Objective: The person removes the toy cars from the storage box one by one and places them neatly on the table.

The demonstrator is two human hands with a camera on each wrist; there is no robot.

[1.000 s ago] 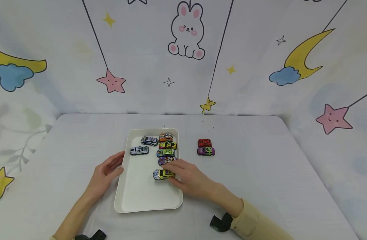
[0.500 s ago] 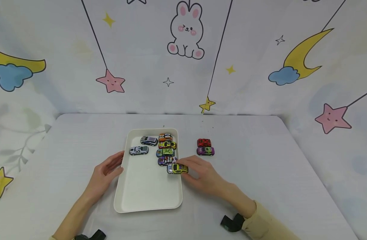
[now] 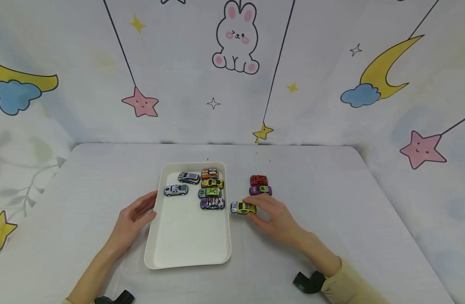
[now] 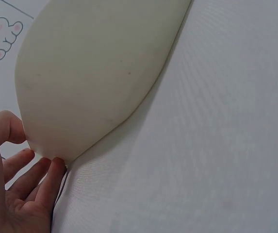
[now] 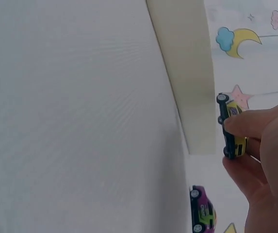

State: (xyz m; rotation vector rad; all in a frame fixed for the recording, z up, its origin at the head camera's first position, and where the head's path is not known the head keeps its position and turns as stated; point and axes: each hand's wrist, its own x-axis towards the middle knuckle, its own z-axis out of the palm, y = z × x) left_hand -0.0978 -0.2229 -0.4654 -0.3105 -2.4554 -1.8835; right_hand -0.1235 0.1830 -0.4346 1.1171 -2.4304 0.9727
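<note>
My right hand (image 3: 276, 215) pinches a yellow and white toy car (image 3: 243, 208) between thumb and fingers, just right of the tray's right rim. The right wrist view shows the car (image 5: 233, 131) held side-on, wheels facing left, raised off the tabletop. My left hand (image 3: 133, 221) rests against the left side of the white tray (image 3: 187, 245), fingertips touching its outer wall (image 4: 95, 63). Inside the tray, an orange car (image 3: 209, 173), a yellow one (image 3: 212, 183), a green one (image 3: 209, 193) and a purple one (image 3: 212, 204) form a column along the right side.
Two silver-grey toy cars, one (image 3: 188, 177) behind the other (image 3: 176, 190), stand at the tray's back left. Right of the tray, a red car (image 3: 259, 180) and a purple-green car (image 3: 260, 190) sit on the white tablecloth (image 3: 331, 202). A printed cloth backdrop (image 3: 179, 63) rises behind.
My right hand has lifted the yellow and white car from inside the tray and carried it right, past the rim. The left hand and the tray stay put.
</note>
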